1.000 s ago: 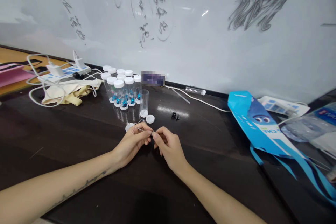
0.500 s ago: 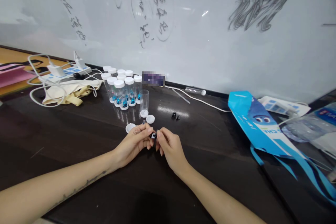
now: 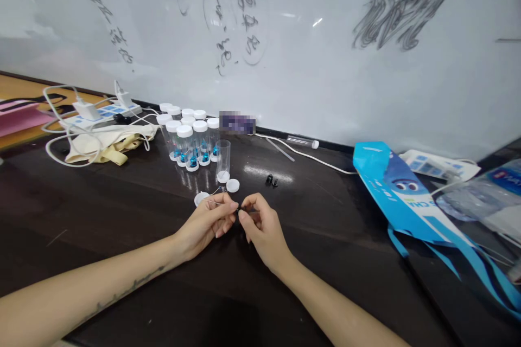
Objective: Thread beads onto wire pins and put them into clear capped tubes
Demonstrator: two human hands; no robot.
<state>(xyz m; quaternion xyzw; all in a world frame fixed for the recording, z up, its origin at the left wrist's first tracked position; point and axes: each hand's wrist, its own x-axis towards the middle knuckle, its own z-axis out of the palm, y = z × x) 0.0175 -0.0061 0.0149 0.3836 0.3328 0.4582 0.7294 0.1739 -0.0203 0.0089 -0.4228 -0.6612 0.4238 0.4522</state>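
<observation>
My left hand [image 3: 211, 219] is closed in a pinch, with a thin pale wire [image 3: 215, 203] running out across its fingers to the left. Facing it, my right hand [image 3: 262, 230] pinches a small black piece [image 3: 239, 209], mostly hidden between the two sets of fingertips. The fingertips of both hands nearly meet there. Just beyond my left hand lie two white caps, one partly behind the fingers [image 3: 201, 198] and one further right [image 3: 233, 185]. A clear tube without a top cap [image 3: 223, 160] stands upright behind them.
Several capped clear tubes with blue items inside [image 3: 191, 143] stand back left. Small black pieces [image 3: 271, 179] lie right of centre. A capped tube [image 3: 303, 142] lies by the whiteboard [image 3: 301, 81]. A blue bag [image 3: 391, 190] is at right, a cloth bag [image 3: 97, 143] and power strip [image 3: 103, 111] at left.
The small black piece has turned and shows less between the fingertips. My right hand's fingers have shifted slightly, and my left hand stays in nearly the same place.
</observation>
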